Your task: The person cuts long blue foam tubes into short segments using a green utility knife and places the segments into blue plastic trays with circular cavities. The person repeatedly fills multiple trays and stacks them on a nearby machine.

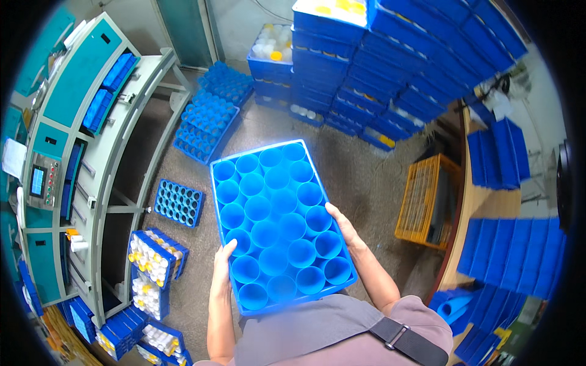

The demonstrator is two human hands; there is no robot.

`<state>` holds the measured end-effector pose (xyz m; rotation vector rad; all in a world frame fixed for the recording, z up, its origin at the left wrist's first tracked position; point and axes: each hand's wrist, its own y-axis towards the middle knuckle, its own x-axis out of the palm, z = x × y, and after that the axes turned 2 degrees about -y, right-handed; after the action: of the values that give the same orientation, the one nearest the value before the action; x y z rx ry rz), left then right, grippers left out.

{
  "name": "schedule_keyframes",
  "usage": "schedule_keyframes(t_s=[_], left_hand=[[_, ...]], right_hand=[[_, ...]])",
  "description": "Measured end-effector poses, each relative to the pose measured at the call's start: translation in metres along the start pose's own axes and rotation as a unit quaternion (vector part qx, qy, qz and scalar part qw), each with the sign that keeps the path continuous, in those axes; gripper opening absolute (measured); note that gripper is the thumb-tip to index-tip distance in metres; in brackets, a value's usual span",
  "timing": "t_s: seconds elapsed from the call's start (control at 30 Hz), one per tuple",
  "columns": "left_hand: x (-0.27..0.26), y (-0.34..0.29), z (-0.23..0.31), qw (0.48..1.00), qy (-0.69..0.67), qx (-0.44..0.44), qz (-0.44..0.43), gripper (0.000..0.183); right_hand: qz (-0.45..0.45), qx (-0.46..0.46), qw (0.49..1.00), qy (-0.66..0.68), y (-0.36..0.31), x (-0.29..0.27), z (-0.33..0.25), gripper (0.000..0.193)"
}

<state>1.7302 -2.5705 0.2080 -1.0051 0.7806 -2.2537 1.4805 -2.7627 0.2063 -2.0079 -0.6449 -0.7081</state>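
Observation:
A blue crate (257,152) is held level in front of my body, with rows of round blue cups (266,232) standing open-end up inside it. My left hand (223,263) grips its left side, thumb over the rim. On the opposite side, my right hand (343,224) holds the rim the same way. The fingers of both hands are mostly hidden beneath or behind the crate's walls. The near edge of the crate is close to my grey apron (287,329). The cups look hollow, with nothing seen inside them.
Blue crates (342,73) are stacked high at the back right. Floor crates (207,125) stand ahead-left, a smaller one (178,202) nearer. Bottle-filled crates (149,259) line the left machine (52,146). At right are a yellow crate (421,198) and a wooden bench (459,244).

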Motion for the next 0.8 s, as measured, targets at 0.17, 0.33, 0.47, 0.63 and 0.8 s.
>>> schedule_keyframes(t_s=[0.17, 0.33, 0.47, 0.63, 0.8], left_hand=[[0.018, 0.067, 0.05, 0.999, -0.032, -0.003, 0.027, 0.065], [0.031, 0.166, 0.121, 0.998, -0.055, 0.019, -0.008, 0.065], [0.051, 0.282, 0.224, 0.996, -0.061, 0.041, -0.044, 0.056], [0.11, 0.453, 0.394, 0.991, 0.05, 0.004, -0.122, 0.07], [0.189, 0.616, 0.516, 0.964, 0.092, 0.0, -0.25, 0.073]], right_hand=[[0.018, 0.017, 0.999, -0.023, 0.067, 0.039, -0.071, 0.061], [-0.014, 0.009, 1.0, -0.017, 0.165, 0.072, -0.139, 0.059], [-0.042, -0.041, 0.998, -0.003, 0.284, 0.097, -0.198, 0.054], [-0.069, -0.16, 0.985, 0.003, 0.478, 0.115, -0.284, 0.049], [0.17, -0.312, 0.917, -0.178, 0.616, 0.113, -0.397, 0.066]])
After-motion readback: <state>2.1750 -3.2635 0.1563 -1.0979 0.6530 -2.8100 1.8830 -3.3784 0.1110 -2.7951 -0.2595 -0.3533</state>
